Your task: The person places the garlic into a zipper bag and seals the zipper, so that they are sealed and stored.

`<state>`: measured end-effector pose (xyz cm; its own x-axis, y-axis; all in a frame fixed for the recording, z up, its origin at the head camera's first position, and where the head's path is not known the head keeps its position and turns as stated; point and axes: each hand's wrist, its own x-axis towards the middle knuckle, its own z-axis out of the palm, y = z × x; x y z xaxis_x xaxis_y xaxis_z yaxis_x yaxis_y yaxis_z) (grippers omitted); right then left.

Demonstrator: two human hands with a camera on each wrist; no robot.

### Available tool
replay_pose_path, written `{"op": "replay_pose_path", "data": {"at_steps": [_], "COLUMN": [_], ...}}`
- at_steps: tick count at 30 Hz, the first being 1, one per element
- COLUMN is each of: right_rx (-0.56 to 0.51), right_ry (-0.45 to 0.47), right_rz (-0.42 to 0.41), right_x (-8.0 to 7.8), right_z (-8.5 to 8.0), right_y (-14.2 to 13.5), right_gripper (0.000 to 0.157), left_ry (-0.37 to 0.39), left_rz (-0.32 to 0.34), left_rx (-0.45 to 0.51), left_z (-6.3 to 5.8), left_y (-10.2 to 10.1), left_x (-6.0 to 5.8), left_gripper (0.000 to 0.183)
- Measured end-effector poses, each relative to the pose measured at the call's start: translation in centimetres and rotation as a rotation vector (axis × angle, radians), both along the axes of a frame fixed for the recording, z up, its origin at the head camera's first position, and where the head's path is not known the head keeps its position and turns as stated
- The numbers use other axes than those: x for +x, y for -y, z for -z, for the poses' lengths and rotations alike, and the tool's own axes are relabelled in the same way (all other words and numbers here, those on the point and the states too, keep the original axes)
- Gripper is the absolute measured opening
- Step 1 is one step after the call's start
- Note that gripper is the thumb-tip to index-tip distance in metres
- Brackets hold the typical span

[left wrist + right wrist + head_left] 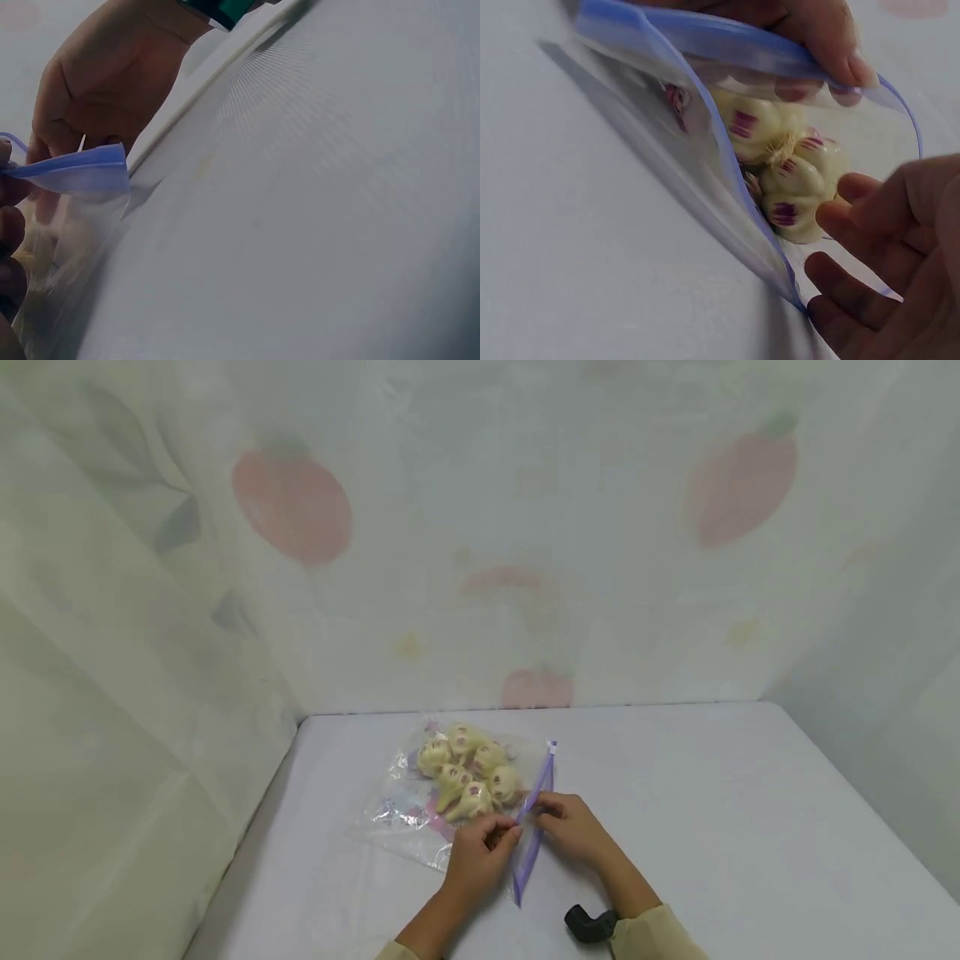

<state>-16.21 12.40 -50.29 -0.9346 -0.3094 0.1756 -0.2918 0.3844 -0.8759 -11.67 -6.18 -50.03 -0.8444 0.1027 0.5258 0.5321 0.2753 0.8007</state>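
Note:
A clear zip bag (pixel 408 835) lies on the table, its purple-blue zip edge (pixel 727 34) spread apart at the mouth. Inside are several pale garlic bulbs (pixel 453 777) with purple streaks. My left hand (pixel 474 860) pinches one lip of the mouth between thumb and fingers. At the mouth, my right hand (pixel 576 833) has its fingers (pixel 836 217) reaching in beside a garlic bulb (pixel 802 180), loosely bent and not wrapped round it. Whether the fingertips touch that bulb I cannot tell. Only a few left fingers (pixel 9 232) show at the edge of the left wrist view.
The bag rests on a white table (pixel 712 810). A pale curtain with a fruit print (pixel 525 485) stands behind the table and along its sides. A black angled piece (pixel 588 925) sits at my right wrist.

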Motion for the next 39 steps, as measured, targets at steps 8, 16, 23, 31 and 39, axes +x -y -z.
{"op": "replay_pose_path", "data": {"at_steps": [8,16,23,31,39], "right_rx": [-0.269,-0.37,-0.316,-0.359,-0.452], "right_ry": [0.196,0.302,0.307,0.29,0.322], "right_rz": [0.421,0.417,0.339,0.323,0.341], "right_x": [-0.5,-0.5,-0.2,-0.6,-0.6], "right_z": [-0.5,-0.5,-0.4,-0.5,-0.4], "right_y": [-1.2,-1.4,-1.3,-1.1,-1.0], "right_gripper": [0.014,0.042,0.027,0.017,0.02], "left_ry": [-0.022,-0.05,0.111,0.077,0.06], "left_rz": [0.072,0.123,0.195,0.218,0.226], "left_rx": [-0.07,-0.191,-0.384,-0.584,-0.75], "left_z": [1.6,1.2,0.8,0.0,-0.7], "left_y": [0.2,0.4,0.6,1.1,1.0], "left_x": [-0.1,0.5,1.0,1.3,2.4], "left_gripper": [0.005,0.007,0.01,0.019,0.029]}}
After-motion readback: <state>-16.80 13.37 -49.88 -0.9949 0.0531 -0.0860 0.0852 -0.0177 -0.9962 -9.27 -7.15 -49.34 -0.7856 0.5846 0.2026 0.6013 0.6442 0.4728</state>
